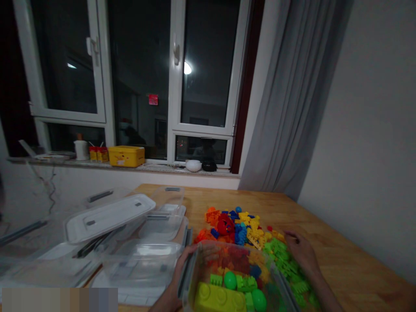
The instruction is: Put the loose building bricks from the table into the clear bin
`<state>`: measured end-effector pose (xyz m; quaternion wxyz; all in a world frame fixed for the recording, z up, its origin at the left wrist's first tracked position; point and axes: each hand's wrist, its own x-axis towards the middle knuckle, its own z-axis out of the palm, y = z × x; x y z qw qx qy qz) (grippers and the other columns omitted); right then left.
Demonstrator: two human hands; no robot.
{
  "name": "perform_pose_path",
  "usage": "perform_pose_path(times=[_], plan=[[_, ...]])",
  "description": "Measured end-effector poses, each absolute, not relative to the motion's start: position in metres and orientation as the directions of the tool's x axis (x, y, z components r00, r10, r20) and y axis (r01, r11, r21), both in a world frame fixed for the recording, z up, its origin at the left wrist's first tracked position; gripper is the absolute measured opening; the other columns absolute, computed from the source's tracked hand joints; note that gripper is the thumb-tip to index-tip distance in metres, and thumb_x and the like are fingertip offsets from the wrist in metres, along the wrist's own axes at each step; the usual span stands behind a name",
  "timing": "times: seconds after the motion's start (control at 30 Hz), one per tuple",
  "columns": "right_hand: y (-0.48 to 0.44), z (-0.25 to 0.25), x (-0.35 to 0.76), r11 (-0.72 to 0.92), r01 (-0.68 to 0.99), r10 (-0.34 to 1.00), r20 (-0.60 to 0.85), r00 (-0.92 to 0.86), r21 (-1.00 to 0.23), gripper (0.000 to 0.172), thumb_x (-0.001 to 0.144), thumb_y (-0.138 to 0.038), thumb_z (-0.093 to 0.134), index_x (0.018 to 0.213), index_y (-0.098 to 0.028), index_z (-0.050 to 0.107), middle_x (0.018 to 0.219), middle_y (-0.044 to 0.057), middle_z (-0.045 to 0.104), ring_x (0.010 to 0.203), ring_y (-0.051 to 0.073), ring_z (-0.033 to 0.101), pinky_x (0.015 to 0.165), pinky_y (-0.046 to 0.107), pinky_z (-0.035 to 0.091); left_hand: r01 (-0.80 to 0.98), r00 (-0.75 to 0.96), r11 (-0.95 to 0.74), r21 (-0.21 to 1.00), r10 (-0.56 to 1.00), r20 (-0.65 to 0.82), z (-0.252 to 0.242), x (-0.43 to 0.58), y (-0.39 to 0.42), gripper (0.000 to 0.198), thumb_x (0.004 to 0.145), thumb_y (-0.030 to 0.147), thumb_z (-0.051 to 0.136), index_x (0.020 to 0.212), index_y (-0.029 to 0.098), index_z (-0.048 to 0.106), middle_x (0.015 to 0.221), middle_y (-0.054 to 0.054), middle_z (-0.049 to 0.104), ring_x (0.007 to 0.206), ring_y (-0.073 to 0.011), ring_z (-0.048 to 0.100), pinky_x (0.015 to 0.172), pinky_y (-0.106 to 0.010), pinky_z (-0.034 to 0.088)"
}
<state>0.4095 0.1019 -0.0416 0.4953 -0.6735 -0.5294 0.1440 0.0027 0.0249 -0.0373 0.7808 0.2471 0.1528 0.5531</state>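
My left hand (pixel 180 274) grips the left side of a clear plastic storage box (pixel 188 284), its fingers seen through the wall. Inside the box lie a large yellow-green brick (pixel 221 298), some small green bricks (pixel 246 283) and green balls (pixel 259 299). To the right of the box, my right hand (pixel 302 251) is at the edge of a heap of green toy bricks (pixel 282 255). Its fingers are curled together, and anything between them is too small or hidden to make out.
Behind the box, orange, red (pixel 225 225), blue and yellow bricks (pixel 256 236) are heaped on the wooden table (pixel 344 260). Clear containers (pixel 146 255) and a white lid (pixel 110 216) crowd the left side. A yellow box (pixel 126 156) stands on the windowsill.
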Motion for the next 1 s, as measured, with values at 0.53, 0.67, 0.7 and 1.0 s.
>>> perform_pose_path(times=[0.53,0.67,0.7,1.0], plan=[[0.114,-0.075,0.418,0.018,0.738,0.932,0.279,0.232,-0.674,0.031,0.076,-0.042,0.058,0.087,-0.021,0.079,0.1,0.012,0.085,0.097,0.031,0.078,0.09,0.037,0.057,-0.786,0.287,0.233,0.572,0.958,0.005,-0.035,0.004,0.024,0.023,0.082,0.021,0.063,0.079,0.014,0.084,0.077,-0.009,0.086,0.093,-0.0296,0.08,0.108,-0.037,0.049],[0.118,-0.082,0.423,-0.002,0.736,0.927,0.275,0.255,-0.677,0.034,0.077,-0.044,0.056,0.088,-0.02,0.076,0.099,0.015,0.084,0.094,0.032,0.078,0.084,0.038,0.058,-0.806,0.27,0.232,0.544,0.963,-0.01,-0.035,0.003,0.024,0.025,0.083,0.018,0.062,0.072,0.017,0.084,0.07,-0.003,0.085,0.072,-0.0219,0.078,0.098,-0.029,0.053],[0.118,-0.084,0.425,-0.004,0.736,0.926,0.275,0.258,-0.677,0.035,0.077,-0.045,0.056,0.089,-0.02,0.076,0.099,0.016,0.084,0.093,0.032,0.078,0.083,0.038,0.058,-0.808,0.274,0.237,0.539,0.962,-0.011,-0.034,0.003,0.024,0.023,0.082,0.018,0.063,0.071,0.017,0.084,0.069,-0.003,0.085,0.07,-0.0211,0.078,0.098,-0.028,0.053],[0.121,-0.087,0.43,0.027,0.748,0.929,0.294,0.227,-0.663,0.039,0.077,-0.051,0.053,0.091,-0.02,0.072,0.099,0.016,0.083,0.092,0.03,0.078,0.083,0.037,0.058,-0.804,0.29,0.218,0.554,0.956,0.045,-0.027,0.005,0.02,0.021,0.081,0.021,0.067,0.071,0.018,0.085,0.072,-0.004,0.085,0.089,-0.0282,0.08,0.11,-0.035,0.048]])
